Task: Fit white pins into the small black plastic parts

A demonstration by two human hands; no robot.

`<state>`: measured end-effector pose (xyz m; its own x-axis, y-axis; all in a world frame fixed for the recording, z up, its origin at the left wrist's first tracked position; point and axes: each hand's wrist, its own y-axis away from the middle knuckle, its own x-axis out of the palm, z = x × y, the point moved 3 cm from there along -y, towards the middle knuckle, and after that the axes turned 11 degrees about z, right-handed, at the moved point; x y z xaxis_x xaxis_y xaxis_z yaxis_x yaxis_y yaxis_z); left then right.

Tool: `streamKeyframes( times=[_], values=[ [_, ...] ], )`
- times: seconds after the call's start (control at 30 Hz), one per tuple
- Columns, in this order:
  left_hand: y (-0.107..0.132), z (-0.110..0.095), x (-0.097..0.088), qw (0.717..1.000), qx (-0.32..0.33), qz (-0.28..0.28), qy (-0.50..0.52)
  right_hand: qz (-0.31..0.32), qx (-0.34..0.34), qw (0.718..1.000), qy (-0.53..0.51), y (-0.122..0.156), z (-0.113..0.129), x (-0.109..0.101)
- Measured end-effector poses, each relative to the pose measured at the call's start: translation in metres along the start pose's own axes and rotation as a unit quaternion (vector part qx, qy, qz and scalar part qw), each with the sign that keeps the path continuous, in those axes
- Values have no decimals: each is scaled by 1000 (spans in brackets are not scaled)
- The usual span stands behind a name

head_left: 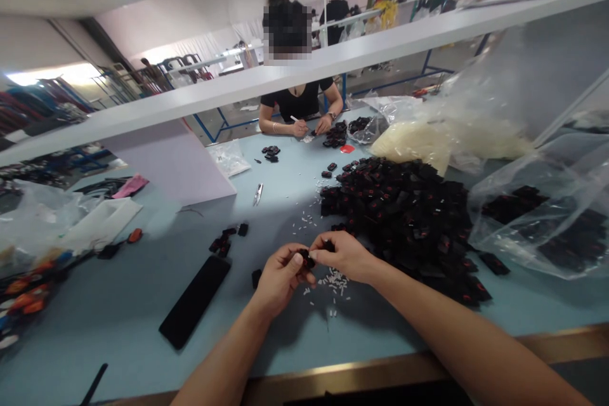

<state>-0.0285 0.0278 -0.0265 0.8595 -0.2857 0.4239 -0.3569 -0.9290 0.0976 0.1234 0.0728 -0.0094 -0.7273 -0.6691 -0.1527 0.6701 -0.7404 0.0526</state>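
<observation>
Between the thumb and fingers of my left hand (278, 279) is a small black plastic piece (307, 259) with a red mark. My right hand (347, 256) is closed in a pinch at the right edge of this piece; whatever its fingertips grip is too small to make out. Below both hands, loose white slivers (335, 280) are scattered on the blue-green table. A large heap of black pieces (404, 203) with red marks lies just beyond my right hand. One more black piece (256, 278) rests beside my left hand.
A black phone-like slab (195, 301) lies left of my hands, near a few black pieces (223, 241). Thread snips (257, 194) lie farther off. Clear plastic bags (547, 222) stand at the right. A raised white shelf (228, 85) crosses the table; a person (299, 104) works opposite.
</observation>
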Motion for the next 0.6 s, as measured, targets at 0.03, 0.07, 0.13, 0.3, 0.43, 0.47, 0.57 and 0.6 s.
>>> streamKeyframes(
  times=[0.03,0.07,0.13,0.3,0.43,0.47,0.57,0.6],
  values=[
    [0,1,-1,1000,0,-4,-4,-3,0,1000,10,-1,-2,0],
    [-1,1,-2,1000,0,-8,-11,-11,-2,1000,23,-1,-4,1],
    [-1,2,-4,999,2,-19,-33,-30,-10,998,60,-3,-7,2],
    [-3,-3,-15,992,44,-92,-78,-50,-42,977,201,-2,-7,6],
    [-4,-12,-24,981,75,-167,-57,14,-95,894,438,5,-1,21],
    [-4,-13,-25,980,76,-177,-51,42,-103,869,483,7,-1,26],
    [-4,-13,-26,980,70,-183,-42,99,-127,820,550,11,-3,39],
    [-4,-12,-25,981,67,-178,-41,108,-129,811,561,11,-4,42]
  ],
)
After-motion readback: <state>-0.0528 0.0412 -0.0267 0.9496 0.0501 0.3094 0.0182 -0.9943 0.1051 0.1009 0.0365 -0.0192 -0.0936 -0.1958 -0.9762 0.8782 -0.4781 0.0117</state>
